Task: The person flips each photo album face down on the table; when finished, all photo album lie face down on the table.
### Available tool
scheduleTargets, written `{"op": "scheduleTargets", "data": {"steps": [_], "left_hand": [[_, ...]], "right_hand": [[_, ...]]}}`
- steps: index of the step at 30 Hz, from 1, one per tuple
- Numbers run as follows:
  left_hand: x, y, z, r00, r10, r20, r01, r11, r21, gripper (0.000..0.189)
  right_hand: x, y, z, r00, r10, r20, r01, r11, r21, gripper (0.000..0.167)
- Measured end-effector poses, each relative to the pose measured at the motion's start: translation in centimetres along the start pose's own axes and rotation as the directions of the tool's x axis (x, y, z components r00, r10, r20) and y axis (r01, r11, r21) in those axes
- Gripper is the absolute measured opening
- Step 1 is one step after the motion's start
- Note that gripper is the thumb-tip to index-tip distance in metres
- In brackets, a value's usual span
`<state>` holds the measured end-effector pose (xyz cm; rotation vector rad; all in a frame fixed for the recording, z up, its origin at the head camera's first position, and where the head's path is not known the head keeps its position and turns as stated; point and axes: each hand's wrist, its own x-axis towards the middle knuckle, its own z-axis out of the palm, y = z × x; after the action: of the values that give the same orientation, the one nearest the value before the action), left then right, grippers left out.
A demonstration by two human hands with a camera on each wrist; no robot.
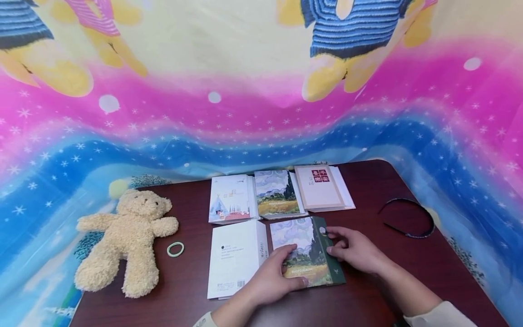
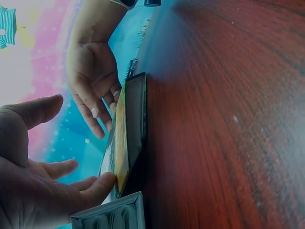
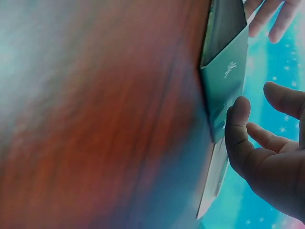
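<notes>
A photo album (image 1: 304, 254) with a painted landscape cover and a dark green spine lies on the table between both hands. My left hand (image 1: 269, 277) is spread at its left side, thumb and fingers apart, with fingertips at the cover. At the green spine (image 3: 226, 81) my right hand (image 1: 359, 250) has its fingers bent loosely, fingertips right at the edge near a round pale mark. In the left wrist view, the album (image 2: 121, 138) shows its dark hollow end. A white album (image 1: 233, 259), back cover up with a barcode, lies beside the left hand.
Along the back lie a white album with a tent picture (image 1: 229, 200), another landscape album (image 1: 278, 193) and a pale album with red characters (image 1: 320, 188). A teddy bear (image 1: 126, 240) and green ring (image 1: 175, 249) lie left; a black headband (image 1: 429, 218) lies right. A printed curtain (image 1: 253, 122) surrounds the table (image 1: 184, 286).
</notes>
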<state>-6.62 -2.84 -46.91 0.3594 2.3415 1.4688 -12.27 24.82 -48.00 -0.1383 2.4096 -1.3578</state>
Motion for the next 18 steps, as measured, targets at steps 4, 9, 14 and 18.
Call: {"op": "scheduleTargets", "data": {"steps": [4,9,14,18], "left_hand": [[-0.1,0.0,-0.4,1.0,0.002,0.0,-0.002,0.999,-0.049,0.082],[0.0,-0.1,-1.0,1.0,0.021,-0.011,-0.022,0.992,-0.123,0.079],[0.1,-0.1,-1.7,0.999,0.033,-0.034,-0.038,0.985,-0.167,0.075],[0.1,-0.3,-2.3,0.997,0.041,-0.072,-0.052,0.985,-0.162,0.072]], "right_hand": [[0.2,-1.2,0.1,1.0,-0.019,-0.004,0.019,0.999,-0.042,0.062],[0.6,-2.7,0.6,0.999,-0.054,-0.01,0.053,0.997,-0.063,0.06],[1.2,-3.9,1.4,0.99,-0.139,-0.016,0.138,0.988,-0.073,0.06],[1.7,-4.7,2.0,0.983,-0.183,-0.004,0.182,0.981,-0.073,0.059]]}}
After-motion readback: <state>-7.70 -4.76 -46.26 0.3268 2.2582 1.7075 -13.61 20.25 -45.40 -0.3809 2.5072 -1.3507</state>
